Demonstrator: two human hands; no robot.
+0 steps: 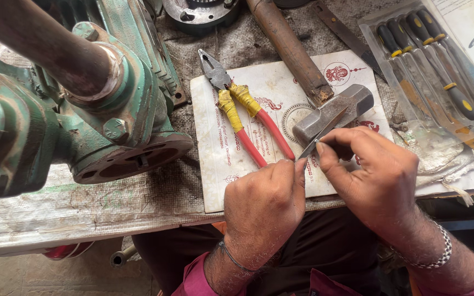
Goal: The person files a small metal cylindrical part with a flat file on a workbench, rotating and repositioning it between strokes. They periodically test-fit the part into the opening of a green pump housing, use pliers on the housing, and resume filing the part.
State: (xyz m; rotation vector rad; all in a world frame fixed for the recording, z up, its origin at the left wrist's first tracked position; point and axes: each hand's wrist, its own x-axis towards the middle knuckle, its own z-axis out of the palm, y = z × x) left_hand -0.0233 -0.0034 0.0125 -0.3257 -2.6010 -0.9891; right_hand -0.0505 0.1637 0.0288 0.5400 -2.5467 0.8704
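Thin grey metal blade (pixel 320 136), long and narrow like a small file or scraper, lies pinched in the right hand (pixel 377 178), its tip slanting up and away over the head of the hammer. The right-hand fingers (pixel 333 151) are curled tight around the near end of the blade, thumb on top, a grip that gives fine control of the angle. The left hand (pixel 264 203) is closed into a loose fist just beside it, its fingertips (pixel 297 164) meeting the blade's lower end; whether they pinch a small part there I cannot tell, since the knuckles hide it. Both hands hover low over the near edge of the counter (pixel 83 203), close to the body, which keeps them steady.

Under them lies a white printed card with red ornament (pixel 215 164), serving as a clean pad on the rough cloth. On it rest red-handled pliers with yellow tape wound round the grips (pixel 242 118), jaws pointing away, and a heavy grey steel hammer with a rusty brown handle (pixel 330 112), both within easy reach. To the left stands a green cast-iron pump body (pixel 111 104) with its round flange facing the hands. At the far right, a clear plastic pack of 4 black-handled files (pixel 434 71) lies flat.
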